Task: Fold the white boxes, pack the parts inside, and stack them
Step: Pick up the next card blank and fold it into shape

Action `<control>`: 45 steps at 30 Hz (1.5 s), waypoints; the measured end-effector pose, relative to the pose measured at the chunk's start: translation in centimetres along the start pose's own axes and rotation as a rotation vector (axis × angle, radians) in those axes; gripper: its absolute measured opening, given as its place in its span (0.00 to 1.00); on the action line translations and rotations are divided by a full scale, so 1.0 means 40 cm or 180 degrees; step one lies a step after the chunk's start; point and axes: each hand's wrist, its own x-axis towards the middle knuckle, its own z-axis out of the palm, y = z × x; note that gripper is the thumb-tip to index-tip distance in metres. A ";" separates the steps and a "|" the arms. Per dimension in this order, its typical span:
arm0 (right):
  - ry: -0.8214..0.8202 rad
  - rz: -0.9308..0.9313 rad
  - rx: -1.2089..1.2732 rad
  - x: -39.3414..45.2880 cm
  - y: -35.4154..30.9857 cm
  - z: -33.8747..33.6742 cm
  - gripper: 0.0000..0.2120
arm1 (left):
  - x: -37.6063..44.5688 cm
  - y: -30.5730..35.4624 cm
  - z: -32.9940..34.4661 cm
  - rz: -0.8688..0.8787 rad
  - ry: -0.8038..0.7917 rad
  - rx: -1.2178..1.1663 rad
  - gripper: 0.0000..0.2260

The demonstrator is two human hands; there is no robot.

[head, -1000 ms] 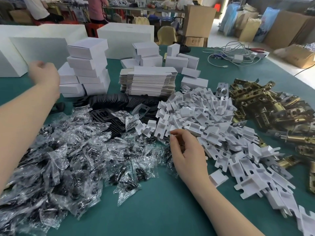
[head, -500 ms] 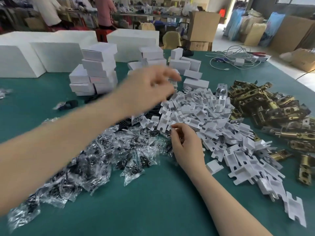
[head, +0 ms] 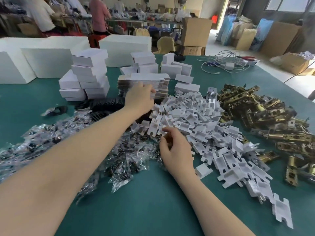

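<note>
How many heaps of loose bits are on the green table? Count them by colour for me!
White card pieces: 1 heap
Gold metal latches: 1 heap
Black flat pieces: 1 heap
Clear little bags: 1 heap
Total: 4 heaps

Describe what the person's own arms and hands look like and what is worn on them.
Both forearms are bare as far as the frame shows, with no sleeves in view. The left hand and right hand wear no gloves, and no rings, watch or bracelet can be seen. Nails look short and unpainted.
</note>
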 end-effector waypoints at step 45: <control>0.0711 0.0409 0.1116 -0.005 -0.009 -0.017 0.11 | -0.164 0.106 -0.056 -0.1483 0.0954 -0.4617 0.03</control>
